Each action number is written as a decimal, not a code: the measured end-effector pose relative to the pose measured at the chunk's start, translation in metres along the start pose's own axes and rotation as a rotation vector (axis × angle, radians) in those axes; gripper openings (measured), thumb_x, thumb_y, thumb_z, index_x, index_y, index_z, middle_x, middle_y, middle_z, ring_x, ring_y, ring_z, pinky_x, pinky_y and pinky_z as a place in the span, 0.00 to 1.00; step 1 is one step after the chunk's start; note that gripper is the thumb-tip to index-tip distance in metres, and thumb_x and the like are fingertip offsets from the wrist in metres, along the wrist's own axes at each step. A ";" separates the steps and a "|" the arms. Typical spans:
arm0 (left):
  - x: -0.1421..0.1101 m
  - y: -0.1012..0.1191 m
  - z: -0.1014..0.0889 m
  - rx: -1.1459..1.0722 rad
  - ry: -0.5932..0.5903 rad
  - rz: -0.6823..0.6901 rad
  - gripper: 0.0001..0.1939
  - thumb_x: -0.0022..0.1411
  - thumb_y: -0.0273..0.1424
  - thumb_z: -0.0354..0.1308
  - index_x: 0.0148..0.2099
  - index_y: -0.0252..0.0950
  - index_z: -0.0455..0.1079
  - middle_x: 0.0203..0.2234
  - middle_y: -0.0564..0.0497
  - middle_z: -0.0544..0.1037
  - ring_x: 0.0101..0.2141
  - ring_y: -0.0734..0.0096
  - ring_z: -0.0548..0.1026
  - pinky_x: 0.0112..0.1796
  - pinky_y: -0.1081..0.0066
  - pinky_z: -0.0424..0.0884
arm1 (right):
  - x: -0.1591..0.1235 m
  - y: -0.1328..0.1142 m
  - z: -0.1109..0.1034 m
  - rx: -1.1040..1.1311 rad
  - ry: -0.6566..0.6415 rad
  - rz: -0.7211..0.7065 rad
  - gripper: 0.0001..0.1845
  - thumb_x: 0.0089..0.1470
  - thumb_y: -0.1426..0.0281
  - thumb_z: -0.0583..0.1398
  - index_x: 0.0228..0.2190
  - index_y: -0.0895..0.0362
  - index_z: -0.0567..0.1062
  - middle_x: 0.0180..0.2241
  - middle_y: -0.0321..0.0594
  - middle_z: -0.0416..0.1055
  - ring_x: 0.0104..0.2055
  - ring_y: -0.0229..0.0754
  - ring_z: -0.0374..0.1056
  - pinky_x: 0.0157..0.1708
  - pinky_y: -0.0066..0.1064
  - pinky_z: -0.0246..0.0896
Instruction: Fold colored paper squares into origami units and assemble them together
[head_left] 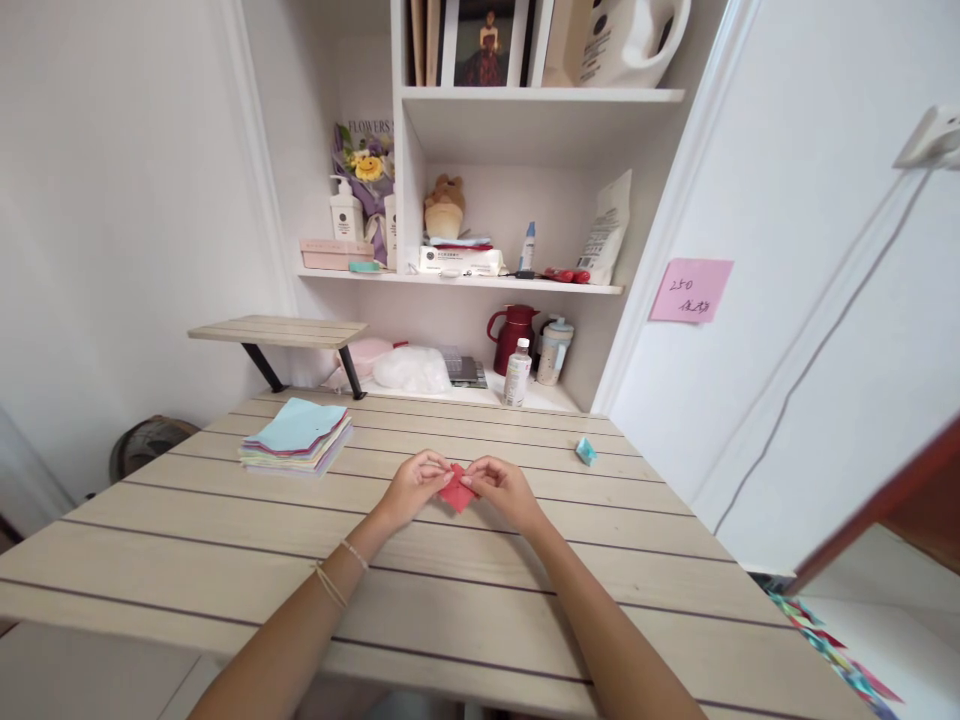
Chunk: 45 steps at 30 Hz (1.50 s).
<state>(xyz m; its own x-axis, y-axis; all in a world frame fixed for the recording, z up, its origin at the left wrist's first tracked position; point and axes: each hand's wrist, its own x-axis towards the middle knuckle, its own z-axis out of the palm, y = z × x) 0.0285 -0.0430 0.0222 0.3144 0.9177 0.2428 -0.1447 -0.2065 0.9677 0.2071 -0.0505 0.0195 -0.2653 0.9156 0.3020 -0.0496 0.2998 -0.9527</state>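
A small folded piece of red paper [457, 493] is between my two hands, just above or on the middle of the striped wooden table [480, 620]. My left hand [414, 487] pinches its left upper edge between thumb and fingers. On the opposite side, my right hand [502, 487] grips the right edge the same way. The paper's lower corner points toward me, and the fingers cover parts of its sides. To the right lies a small folded blue paper piece [586, 451]. A stack of coloured paper sheets [296, 435], light blue on top, rests at the left.
A raised wooden stand [277, 331] with black legs stands at the back left. Behind the table, shelves hold a white bottle [517, 372], a red jug [514, 338] and a cup [554, 350]. Colourful folded papers [832, 650] sit beyond the right edge.
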 end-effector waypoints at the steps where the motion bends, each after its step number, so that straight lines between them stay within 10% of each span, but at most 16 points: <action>1: 0.000 0.001 0.000 0.004 0.007 0.012 0.14 0.47 0.35 0.61 0.34 0.32 0.65 0.30 0.45 0.77 0.29 0.68 0.75 0.32 0.70 0.69 | 0.000 0.000 0.000 -0.012 -0.020 0.005 0.16 0.37 0.62 0.65 0.29 0.59 0.73 0.26 0.38 0.73 0.26 0.38 0.68 0.29 0.30 0.64; 9: -0.004 0.000 0.005 0.122 -0.009 0.039 0.25 0.40 0.31 0.66 0.43 0.31 0.68 0.37 0.42 0.76 0.36 0.64 0.74 0.39 0.65 0.69 | 0.001 0.000 -0.006 -0.260 0.085 -0.134 0.16 0.41 0.62 0.63 0.34 0.56 0.75 0.35 0.43 0.74 0.35 0.43 0.69 0.35 0.33 0.64; 14: -0.003 -0.003 0.003 0.217 -0.010 0.045 0.15 0.49 0.37 0.59 0.36 0.31 0.71 0.28 0.46 0.77 0.26 0.70 0.74 0.30 0.69 0.71 | -0.002 -0.007 -0.005 -0.534 0.055 -0.230 0.10 0.48 0.62 0.58 0.30 0.53 0.77 0.28 0.39 0.75 0.30 0.41 0.69 0.30 0.30 0.63; 36: -0.006 0.005 0.005 0.165 -0.107 0.025 0.11 0.49 0.36 0.59 0.30 0.31 0.72 0.22 0.49 0.75 0.20 0.75 0.70 0.24 0.74 0.67 | -0.006 -0.017 0.001 0.051 -0.149 0.059 0.18 0.45 0.59 0.59 0.35 0.59 0.73 0.28 0.40 0.73 0.28 0.39 0.68 0.31 0.32 0.64; 45: -0.003 0.003 0.006 0.067 -0.013 -0.066 0.16 0.46 0.37 0.61 0.34 0.29 0.71 0.17 0.50 0.75 0.18 0.74 0.71 0.23 0.73 0.67 | -0.005 -0.011 0.001 -0.325 -0.038 -0.109 0.13 0.44 0.73 0.55 0.34 0.57 0.73 0.21 0.35 0.72 0.22 0.36 0.67 0.24 0.27 0.63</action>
<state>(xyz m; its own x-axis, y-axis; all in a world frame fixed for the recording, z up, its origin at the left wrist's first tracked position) 0.0327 -0.0479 0.0247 0.3335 0.9256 0.1792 -0.0606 -0.1686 0.9838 0.2085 -0.0588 0.0280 -0.3115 0.8648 0.3937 0.2281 0.4703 -0.8525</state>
